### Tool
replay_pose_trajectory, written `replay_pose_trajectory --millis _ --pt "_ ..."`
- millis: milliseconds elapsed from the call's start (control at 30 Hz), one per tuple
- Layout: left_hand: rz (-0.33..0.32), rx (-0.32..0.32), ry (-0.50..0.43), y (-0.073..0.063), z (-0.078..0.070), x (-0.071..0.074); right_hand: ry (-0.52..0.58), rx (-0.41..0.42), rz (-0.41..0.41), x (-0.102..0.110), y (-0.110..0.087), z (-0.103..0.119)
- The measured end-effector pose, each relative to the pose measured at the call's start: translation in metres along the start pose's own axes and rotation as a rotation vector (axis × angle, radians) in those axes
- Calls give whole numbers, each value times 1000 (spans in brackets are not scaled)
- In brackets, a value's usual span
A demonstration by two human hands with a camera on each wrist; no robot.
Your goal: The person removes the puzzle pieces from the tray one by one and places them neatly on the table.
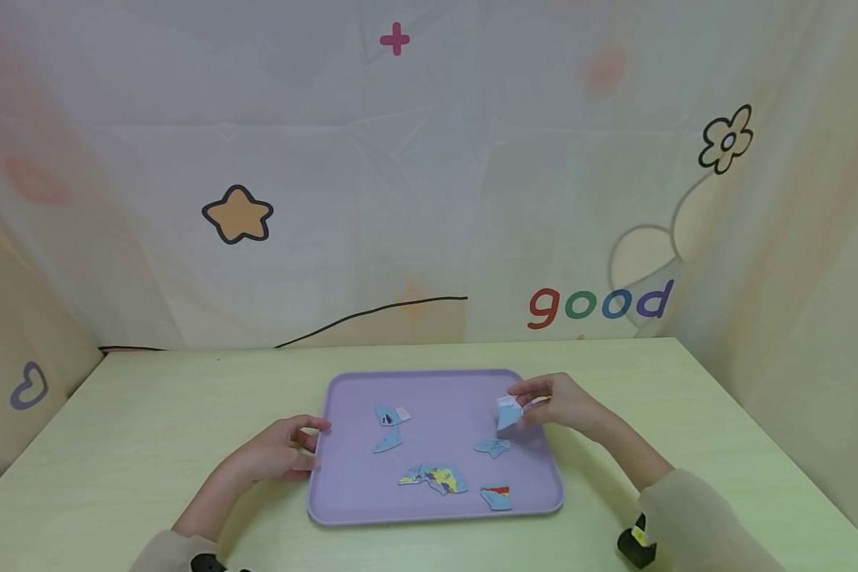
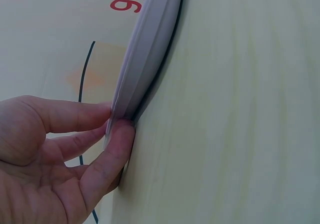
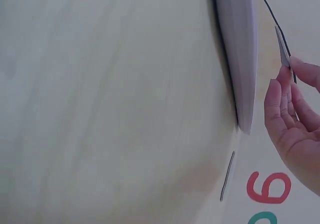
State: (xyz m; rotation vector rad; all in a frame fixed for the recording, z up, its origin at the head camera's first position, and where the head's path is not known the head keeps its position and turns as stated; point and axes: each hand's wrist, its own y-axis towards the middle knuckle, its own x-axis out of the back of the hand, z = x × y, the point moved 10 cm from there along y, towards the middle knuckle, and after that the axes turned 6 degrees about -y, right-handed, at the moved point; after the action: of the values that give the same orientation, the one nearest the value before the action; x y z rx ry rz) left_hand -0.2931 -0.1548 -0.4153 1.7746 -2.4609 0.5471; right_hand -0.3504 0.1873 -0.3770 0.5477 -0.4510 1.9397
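Left hand (image 1: 277, 451): thumb and fingers pinch the rim of a lilac tray (image 1: 443, 397). On it, jagged pieces (image 1: 388, 442), mostly pale blue; one cluster (image 1: 443, 478) patched yellow. Right hand (image 1: 561, 401): fingertips nearly together, pinching a blue-and-white piece (image 1: 509, 415), seemingly raised over the tray's right side. Right wrist view alone shows it edge-on, thin.

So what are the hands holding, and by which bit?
The right hand pinches a blue-and-white piece by its right edge; the left hand grips the tray by its left rim.

Thin piece (image 3: 283, 53) between fingers (image 3: 306, 73) near lilac tray (image 3: 240, 54)
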Motion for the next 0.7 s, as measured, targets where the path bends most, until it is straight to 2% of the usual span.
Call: replay_pose_trajectory --millis 333,567,700 --pt "2 -2 4 0 -1 0 -38 -34 -43 22 -15 -21" --pt "3 -5 4 0 -1 0 10 -67 -55 38 -25 -35" --pt "-3 -2 9 -1 -2 0 -1 -85 -56 44 -28 -40"
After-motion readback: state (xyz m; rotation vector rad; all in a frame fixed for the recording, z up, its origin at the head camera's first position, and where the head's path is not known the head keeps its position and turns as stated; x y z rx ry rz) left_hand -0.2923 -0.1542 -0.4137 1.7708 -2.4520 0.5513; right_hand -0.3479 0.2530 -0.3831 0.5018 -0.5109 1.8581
